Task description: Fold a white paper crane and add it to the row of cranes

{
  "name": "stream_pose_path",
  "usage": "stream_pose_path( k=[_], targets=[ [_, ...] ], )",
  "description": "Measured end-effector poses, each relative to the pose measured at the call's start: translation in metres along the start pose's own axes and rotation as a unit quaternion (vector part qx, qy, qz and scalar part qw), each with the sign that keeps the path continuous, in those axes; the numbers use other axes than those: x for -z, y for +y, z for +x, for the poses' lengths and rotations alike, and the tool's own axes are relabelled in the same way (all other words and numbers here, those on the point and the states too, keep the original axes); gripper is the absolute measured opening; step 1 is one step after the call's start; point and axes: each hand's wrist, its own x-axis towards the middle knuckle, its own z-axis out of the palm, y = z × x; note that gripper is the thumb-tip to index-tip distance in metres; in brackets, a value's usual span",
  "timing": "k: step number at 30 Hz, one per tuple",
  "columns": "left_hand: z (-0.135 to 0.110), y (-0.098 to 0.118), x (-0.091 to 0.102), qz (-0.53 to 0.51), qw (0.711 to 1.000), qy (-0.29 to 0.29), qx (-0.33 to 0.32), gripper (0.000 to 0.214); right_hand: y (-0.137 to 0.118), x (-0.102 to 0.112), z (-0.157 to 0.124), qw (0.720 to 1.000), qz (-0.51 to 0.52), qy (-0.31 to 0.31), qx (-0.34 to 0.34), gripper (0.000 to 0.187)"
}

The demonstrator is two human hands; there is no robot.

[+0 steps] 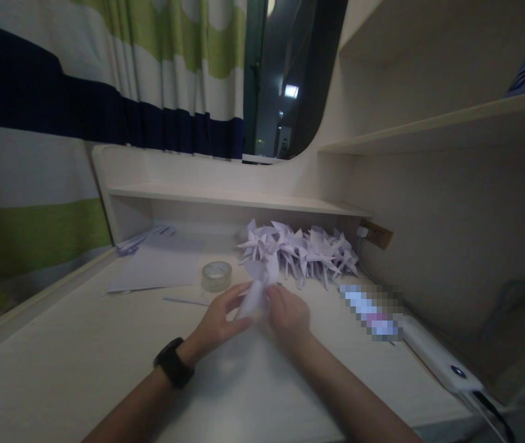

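Between my two hands, just above the desk, is a white paper pinwheel [255, 292] with folded blades. My left hand [223, 317], with a black watch on its wrist, grips the pinwheel's lower left blade between thumb and fingers. My right hand [290, 312] is closed at the pinwheel's right side, its fingertips pinched near the centre; what exactly lies under them is hidden. Behind it stands a pile of finished-looking paper pinwheels [299, 249]. A roll of clear tape [216, 276] lies left of my hands, with a thin white paper stick [184, 301] in front of it.
White paper sheets [158, 261] lie at the back left, with folded strips [146, 239] behind them. On the right are a blurred-out phone [370, 312] and a white power strip [437, 354] with cables. A shelf [234, 198] runs along the back.
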Motion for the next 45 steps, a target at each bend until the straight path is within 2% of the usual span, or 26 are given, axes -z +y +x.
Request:
stream_pose_path(
  k=[5,11,18,23,31,40,45],
  targets=[
    [-0.001,0.01,0.0,-0.108,0.994,-0.017,0.028,0.052,0.001,-0.002,0.0,0.999,0.026,-0.031,-0.013,0.015],
    [0.005,0.018,0.0,-0.151,0.987,-0.003,0.046,0.041,0.001,-0.005,0.0,0.99,0.118,-0.034,-0.07,0.014],
    [0.005,0.019,-0.001,-0.167,0.981,-0.002,0.099,0.042,-0.001,-0.014,-0.007,0.962,0.215,-0.06,-0.155,0.018],
    [0.004,0.016,0.0,-0.197,0.976,0.014,0.093,0.034,-0.001,-0.016,-0.006,0.937,0.255,-0.067,-0.228,0.015],
    [0.005,0.024,-0.001,-0.178,0.982,-0.024,0.066,0.048,0.0,-0.014,-0.001,0.937,0.266,-0.06,-0.219,0.013],
    [0.007,0.024,0.004,-0.134,0.985,-0.065,0.084,0.079,-0.002,-0.009,0.002,0.951,0.216,-0.061,-0.212,0.013],
    [0.008,0.026,0.007,-0.159,0.979,-0.098,0.08,0.092,-0.003,-0.008,0.003,0.953,0.2,-0.057,-0.219,0.013]
  ],
)
